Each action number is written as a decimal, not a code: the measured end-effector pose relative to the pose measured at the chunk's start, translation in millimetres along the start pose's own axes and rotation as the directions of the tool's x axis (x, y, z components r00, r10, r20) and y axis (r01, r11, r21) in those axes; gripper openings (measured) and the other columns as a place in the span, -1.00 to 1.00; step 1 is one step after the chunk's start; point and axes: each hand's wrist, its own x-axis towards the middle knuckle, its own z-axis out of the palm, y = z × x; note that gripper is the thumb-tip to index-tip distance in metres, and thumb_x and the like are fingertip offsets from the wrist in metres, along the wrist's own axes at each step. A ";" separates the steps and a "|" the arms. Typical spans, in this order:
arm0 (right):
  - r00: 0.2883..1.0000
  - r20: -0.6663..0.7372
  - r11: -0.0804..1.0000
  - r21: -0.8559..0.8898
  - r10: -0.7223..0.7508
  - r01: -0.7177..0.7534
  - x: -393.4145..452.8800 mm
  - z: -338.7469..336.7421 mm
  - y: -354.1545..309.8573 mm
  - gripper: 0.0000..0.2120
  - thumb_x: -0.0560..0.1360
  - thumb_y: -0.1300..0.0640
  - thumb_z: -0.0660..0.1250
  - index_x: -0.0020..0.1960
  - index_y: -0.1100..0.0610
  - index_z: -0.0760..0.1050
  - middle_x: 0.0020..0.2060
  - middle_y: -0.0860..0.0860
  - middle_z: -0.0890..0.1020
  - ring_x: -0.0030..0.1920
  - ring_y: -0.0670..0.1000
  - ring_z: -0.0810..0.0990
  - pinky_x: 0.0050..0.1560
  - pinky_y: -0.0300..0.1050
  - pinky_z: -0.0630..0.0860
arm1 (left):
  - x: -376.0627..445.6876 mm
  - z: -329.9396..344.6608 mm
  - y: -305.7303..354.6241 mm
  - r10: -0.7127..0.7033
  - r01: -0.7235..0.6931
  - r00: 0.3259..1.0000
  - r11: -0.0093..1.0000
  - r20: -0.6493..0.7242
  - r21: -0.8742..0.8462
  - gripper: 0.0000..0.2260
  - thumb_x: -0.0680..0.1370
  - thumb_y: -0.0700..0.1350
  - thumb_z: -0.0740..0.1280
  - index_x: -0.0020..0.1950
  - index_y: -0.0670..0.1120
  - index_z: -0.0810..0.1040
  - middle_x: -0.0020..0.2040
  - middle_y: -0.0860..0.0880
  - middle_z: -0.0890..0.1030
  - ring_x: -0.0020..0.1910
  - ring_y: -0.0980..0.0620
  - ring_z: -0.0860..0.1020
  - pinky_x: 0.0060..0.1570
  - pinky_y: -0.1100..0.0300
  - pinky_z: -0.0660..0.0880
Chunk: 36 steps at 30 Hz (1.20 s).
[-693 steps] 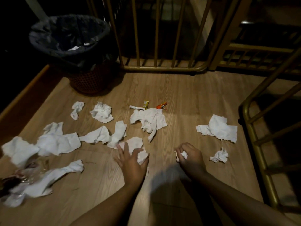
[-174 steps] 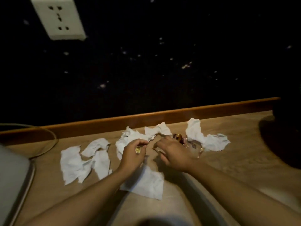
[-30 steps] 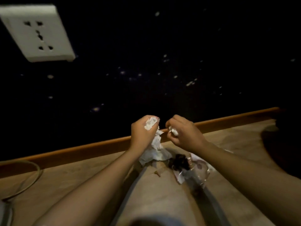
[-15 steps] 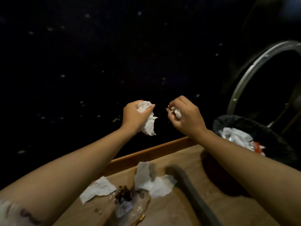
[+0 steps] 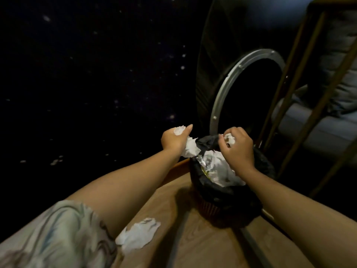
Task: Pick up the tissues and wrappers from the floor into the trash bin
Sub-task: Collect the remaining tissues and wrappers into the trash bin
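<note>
A dark wall (image 5: 87, 74) fills the upper left of the frame, speckled with pale flecks. The wooden floor (image 5: 202, 238) runs across the bottom, lit warm brown. At upper right stands a large dark round object with a silver metal ring (image 5: 231, 78), and beside it, at the far right edge, slanted wooden rails (image 5: 289, 89) with grey bedding behind them.

The trash bin (image 5: 228, 204) sits right of centre on the floor — lined with a black bag and holding a heap of white tissues (image 5: 218, 169) with some foil showing at its left side. A patterned sleeve (image 5: 54, 235) covers the lower left corner.

The left hand (image 5: 173, 140) is raised just left of the bin's rim, fingers curled round a crumpled tissue (image 5: 190, 147) that hangs down from the fist toward the bin's edge. The right hand (image 5: 238, 146) is above the bin's opening, its fingers curled round a small white wad (image 5: 229, 137).

One loose tissue (image 5: 138, 235) lies on the floor at lower centre — well apart from the bin, just beside the sleeve.
</note>
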 end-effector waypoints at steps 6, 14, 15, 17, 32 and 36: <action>0.978 0.014 0.977 -0.042 0.209 -0.208 5.5 -10.2 59.1 -0.79 0.51 0.00 0.37 -0.14 0.15 0.56 -0.18 0.05 0.55 -0.19 -0.01 0.53 -0.28 -0.28 0.32 | -13.7 79.2 -20.7 -0.047 0.040 0.998 0.990 -0.048 -0.137 -0.69 0.39 0.10 0.51 -0.04 -0.08 0.60 -0.09 -0.01 0.66 -0.09 0.04 0.62 -0.07 0.15 0.56; 0.920 0.125 0.921 0.079 0.371 -0.382 -6.1 4.5 92.0 -0.44 0.48 -0.22 -0.06 0.22 0.02 0.53 0.21 0.04 0.52 0.26 0.03 0.44 0.37 0.15 0.28 | -6.5 124.4 -44.6 0.142 -0.150 0.985 0.986 0.102 0.076 -0.48 0.28 0.45 0.36 -0.20 -0.02 0.53 -0.09 -0.04 0.61 -0.12 0.07 0.59 -0.03 0.10 0.57; 0.927 0.094 0.923 0.096 0.364 -0.372 -7.1 4.2 91.9 -0.49 0.52 -0.15 -0.04 0.21 0.05 0.54 0.19 0.05 0.53 0.24 0.04 0.46 0.34 0.15 0.32 | -6.3 127.2 -47.7 0.146 -0.161 0.981 0.981 0.130 0.106 -0.47 0.27 0.46 0.34 -0.18 0.00 0.55 -0.08 -0.02 0.62 -0.10 0.08 0.59 -0.02 0.10 0.57; 0.940 0.026 0.928 0.151 0.341 -0.341 -9.6 2.6 90.0 -0.61 0.56 -0.01 0.02 0.16 0.12 0.53 0.11 0.05 0.55 0.16 0.02 0.49 0.25 0.09 0.42 | -7.5 128.0 -49.8 0.169 -0.187 0.974 0.975 0.149 0.121 -0.53 0.34 0.40 0.34 -0.15 0.00 0.58 -0.09 0.01 0.63 -0.09 0.10 0.59 -0.03 0.14 0.56; 0.997 0.067 0.967 0.249 0.038 -0.054 -42.5 69.7 -42.1 -0.90 0.52 0.21 0.27 0.02 0.11 0.50 -0.26 0.00 0.57 -0.22 -0.01 0.56 -0.19 -0.15 0.47 | 2.2 -61.0 -39.3 0.313 -0.336 0.942 0.871 0.123 0.359 -0.94 0.55 -0.10 0.36 -0.11 -0.05 0.58 -0.21 -0.06 0.65 -0.19 0.01 0.62 -0.12 0.07 0.60; 0.983 0.182 0.962 0.273 -0.033 -0.019 -65.6 111.0 -96.8 -0.91 0.55 0.17 0.25 0.03 0.09 0.49 -0.41 -0.03 0.48 -0.39 -0.05 0.49 -0.38 -0.13 0.40 | -3.9 -140.3 -53.6 0.356 -0.336 0.934 0.871 0.010 0.358 -0.86 0.57 -0.03 0.33 -0.14 -0.06 0.57 -0.26 -0.06 0.63 -0.25 0.00 0.63 -0.15 -0.06 0.62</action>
